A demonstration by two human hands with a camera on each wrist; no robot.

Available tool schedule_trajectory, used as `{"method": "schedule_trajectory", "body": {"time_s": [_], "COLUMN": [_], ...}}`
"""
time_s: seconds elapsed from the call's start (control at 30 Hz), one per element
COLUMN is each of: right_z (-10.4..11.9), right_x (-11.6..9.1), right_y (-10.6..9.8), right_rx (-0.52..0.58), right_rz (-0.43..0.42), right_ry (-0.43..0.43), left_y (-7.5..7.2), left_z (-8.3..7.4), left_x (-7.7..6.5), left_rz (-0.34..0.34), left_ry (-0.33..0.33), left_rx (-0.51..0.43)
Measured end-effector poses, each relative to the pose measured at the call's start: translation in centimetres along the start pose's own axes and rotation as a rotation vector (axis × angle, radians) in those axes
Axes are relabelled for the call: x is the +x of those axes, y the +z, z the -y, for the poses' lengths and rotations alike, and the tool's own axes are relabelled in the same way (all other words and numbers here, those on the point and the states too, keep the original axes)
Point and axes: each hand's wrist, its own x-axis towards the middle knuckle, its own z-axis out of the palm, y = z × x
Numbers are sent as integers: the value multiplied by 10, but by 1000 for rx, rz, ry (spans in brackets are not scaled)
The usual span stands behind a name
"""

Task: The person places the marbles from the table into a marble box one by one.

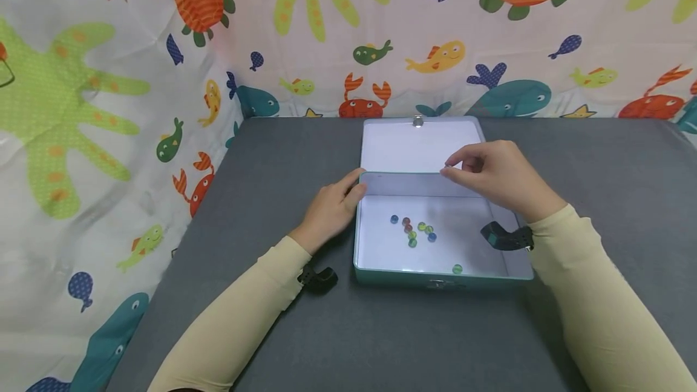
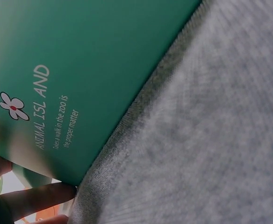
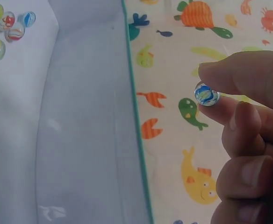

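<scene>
My right hand [image 1: 497, 175] pinches a clear glass marble with blue and yellow swirls [image 3: 206, 94] between thumb and fingertips. It is raised over the back edge of an open tin box [image 1: 435, 278], white inside and green outside. At the box's back left corner, my left hand [image 1: 330, 205] grips the wall, thumb at the rim and fingers around the outside. In the left wrist view, a finger [image 2: 38, 199] reaches round the green side wall [image 2: 118, 70] near its bottom corner. Several marbles [image 1: 412, 235] lie on the box floor, with one green marble [image 1: 457, 269] near the front wall.
The box's lid [image 1: 416, 144] lies folded back behind it, with a metal clasp [image 1: 418, 121] at its far edge. Grey cloth [image 1: 272, 198] covers the table. A curtain printed with sea animals [image 1: 327, 11] hangs behind and to the left.
</scene>
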Motion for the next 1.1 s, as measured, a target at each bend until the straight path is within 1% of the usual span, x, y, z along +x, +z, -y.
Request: {"method": "schedule_trajectory", "body": {"time_s": [0.23,0.4,0.77,0.9,0.97,1.1], "right_z": [5,4,0,-3,-3,-3], "right_x": [5,7,18,21,22,22], "right_y": [12,18,35,42,45,49], "right_rx": [-2,9,-20,-56,-75,-108], "right_rz": [81,142,283,334,361,417], "right_ry": [2,-1,-47,-62,-57,-16], "left_y": [1,3,0,-1,0,0], "left_z": [-1,-1,0,1,1,0], "left_x": [0,1,1,1,1,1], "left_rz": [5,11,1,6,6,14], "left_ry": [-3,-11,5,1,-2,-13], "left_rx": [-6,8,-8,-14,-15,-11]}}
